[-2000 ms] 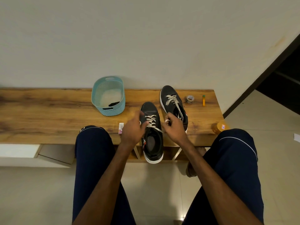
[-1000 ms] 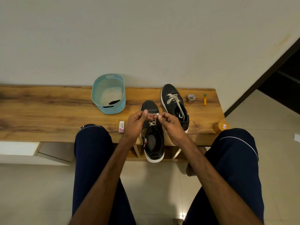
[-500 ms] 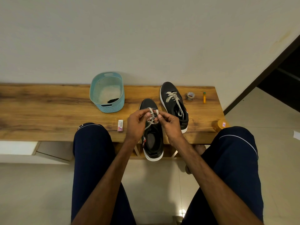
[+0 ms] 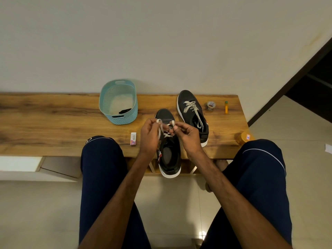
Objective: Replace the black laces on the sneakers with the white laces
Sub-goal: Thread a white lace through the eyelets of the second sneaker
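On the bench (image 4: 53, 123), the near sneaker (image 4: 169, 159) is set overhanging the front edge, the far sneaker (image 4: 190, 112) laced white. A black lace (image 4: 124, 111) is kept in the teal basket (image 4: 107, 105). The white lace (image 4: 159, 130) is pinched by the left hand (image 4: 150, 137) and right hand (image 4: 186, 135); the bow could be lost if either pinch slackens.

Your near sneaker (image 4: 170, 159) and far sneaker (image 4: 185, 112) are black with white soles, laces (image 4: 192, 106) off-white; the basket (image 4: 124, 119) is pale blue latticework, the bench (image 4: 53, 123) brown wood-grain.
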A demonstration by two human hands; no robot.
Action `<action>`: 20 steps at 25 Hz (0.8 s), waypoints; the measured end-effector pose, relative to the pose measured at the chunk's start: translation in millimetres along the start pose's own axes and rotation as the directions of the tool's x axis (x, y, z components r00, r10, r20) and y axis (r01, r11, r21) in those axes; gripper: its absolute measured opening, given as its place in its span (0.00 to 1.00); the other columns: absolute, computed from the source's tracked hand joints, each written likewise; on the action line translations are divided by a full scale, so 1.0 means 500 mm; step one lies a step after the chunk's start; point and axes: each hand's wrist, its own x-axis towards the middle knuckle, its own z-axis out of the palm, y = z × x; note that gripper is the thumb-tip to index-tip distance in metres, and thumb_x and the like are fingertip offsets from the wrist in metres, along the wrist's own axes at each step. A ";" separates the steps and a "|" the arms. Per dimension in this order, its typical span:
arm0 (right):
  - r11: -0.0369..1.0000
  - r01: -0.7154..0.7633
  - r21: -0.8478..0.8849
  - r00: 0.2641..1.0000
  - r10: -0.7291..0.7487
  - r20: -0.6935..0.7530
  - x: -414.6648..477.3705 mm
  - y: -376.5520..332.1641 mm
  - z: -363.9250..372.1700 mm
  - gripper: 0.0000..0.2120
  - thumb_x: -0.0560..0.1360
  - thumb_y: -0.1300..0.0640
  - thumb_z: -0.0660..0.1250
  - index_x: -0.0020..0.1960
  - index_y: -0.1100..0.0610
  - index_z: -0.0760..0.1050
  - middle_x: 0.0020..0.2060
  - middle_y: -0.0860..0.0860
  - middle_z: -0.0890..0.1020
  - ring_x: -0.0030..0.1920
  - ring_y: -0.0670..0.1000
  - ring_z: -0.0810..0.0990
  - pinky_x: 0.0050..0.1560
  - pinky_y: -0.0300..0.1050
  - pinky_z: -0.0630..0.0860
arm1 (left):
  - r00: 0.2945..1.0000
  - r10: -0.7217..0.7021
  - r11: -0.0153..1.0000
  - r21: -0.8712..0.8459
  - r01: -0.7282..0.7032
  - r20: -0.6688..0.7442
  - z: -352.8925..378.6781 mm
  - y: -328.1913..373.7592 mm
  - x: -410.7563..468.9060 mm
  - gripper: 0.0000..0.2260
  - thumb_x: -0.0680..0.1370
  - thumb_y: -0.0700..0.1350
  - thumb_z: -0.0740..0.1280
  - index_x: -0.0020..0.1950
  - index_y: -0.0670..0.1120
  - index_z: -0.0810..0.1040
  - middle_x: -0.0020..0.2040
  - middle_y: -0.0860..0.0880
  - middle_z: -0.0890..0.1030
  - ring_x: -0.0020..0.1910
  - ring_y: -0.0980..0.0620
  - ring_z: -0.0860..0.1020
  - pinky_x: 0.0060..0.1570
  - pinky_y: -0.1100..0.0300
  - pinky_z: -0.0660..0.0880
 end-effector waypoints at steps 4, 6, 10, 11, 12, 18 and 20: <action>1.000 -0.004 -0.012 1.000 0.004 0.000 0.003 0.006 -0.004 0.13 0.79 0.67 0.65 0.62 0.65 0.78 0.42 0.54 0.85 0.44 0.45 0.84 0.48 0.36 0.79 | 0.987 0.152 0.945 0.285 -0.162 0.059 -0.008 -0.004 0.000 0.04 0.82 0.41 0.63 0.54 0.45 0.76 0.42 0.48 0.83 0.41 0.54 0.82 0.45 0.59 0.79; 0.999 0.003 -0.044 1.000 -0.003 0.007 0.005 0.008 -0.003 0.13 0.79 0.66 0.65 0.64 0.64 0.78 0.43 0.53 0.85 0.46 0.44 0.84 0.49 0.36 0.78 | 0.956 0.243 0.857 0.426 -0.291 0.165 -0.012 -0.004 -0.005 0.06 0.81 0.39 0.64 0.56 0.46 0.77 0.45 0.51 0.83 0.42 0.58 0.82 0.45 0.61 0.80; 0.996 0.012 -0.092 1.000 -0.009 0.024 0.006 0.009 -0.003 0.13 0.79 0.66 0.65 0.64 0.62 0.78 0.43 0.50 0.85 0.45 0.43 0.83 0.49 0.36 0.78 | 0.946 0.249 0.799 0.508 -0.321 0.206 -0.017 0.001 -0.005 0.08 0.79 0.40 0.69 0.57 0.47 0.75 0.48 0.52 0.85 0.45 0.60 0.83 0.45 0.64 0.80; 0.995 0.016 -0.101 0.999 -0.013 0.032 0.006 0.008 -0.003 0.12 0.79 0.66 0.65 0.62 0.61 0.78 0.42 0.51 0.85 0.44 0.45 0.84 0.49 0.37 0.79 | 0.947 0.250 0.797 0.513 -0.319 0.201 -0.020 0.000 -0.003 0.09 0.78 0.41 0.70 0.57 0.48 0.75 0.48 0.52 0.85 0.46 0.60 0.83 0.45 0.62 0.81; 0.994 0.023 -0.108 0.999 -0.019 0.039 0.006 0.007 -0.003 0.11 0.79 0.67 0.66 0.61 0.61 0.77 0.41 0.52 0.85 0.43 0.47 0.84 0.49 0.38 0.79 | 0.948 0.254 0.795 0.516 -0.318 0.194 -0.021 -0.003 -0.001 0.08 0.78 0.42 0.70 0.56 0.49 0.77 0.48 0.53 0.85 0.46 0.60 0.83 0.46 0.59 0.81; 0.983 0.058 -0.172 0.995 -0.044 0.085 0.005 0.012 -0.005 0.09 0.77 0.67 0.69 0.51 0.55 0.80 0.44 0.54 0.86 0.44 0.49 0.85 0.49 0.42 0.80 | 0.980 0.154 0.896 0.400 -0.192 0.125 -0.016 -0.014 0.006 0.08 0.72 0.40 0.76 0.50 0.46 0.82 0.41 0.52 0.85 0.42 0.56 0.83 0.47 0.47 0.82; 0.979 0.090 -0.185 0.990 -0.068 0.124 0.009 0.015 -0.009 0.07 0.78 0.66 0.68 0.51 0.57 0.82 0.45 0.55 0.85 0.44 0.48 0.83 0.48 0.41 0.79 | 0.987 0.105 0.922 0.361 -0.144 0.124 -0.019 -0.009 0.008 0.18 0.71 0.40 0.77 0.59 0.47 0.78 0.39 0.50 0.85 0.41 0.53 0.84 0.47 0.49 0.82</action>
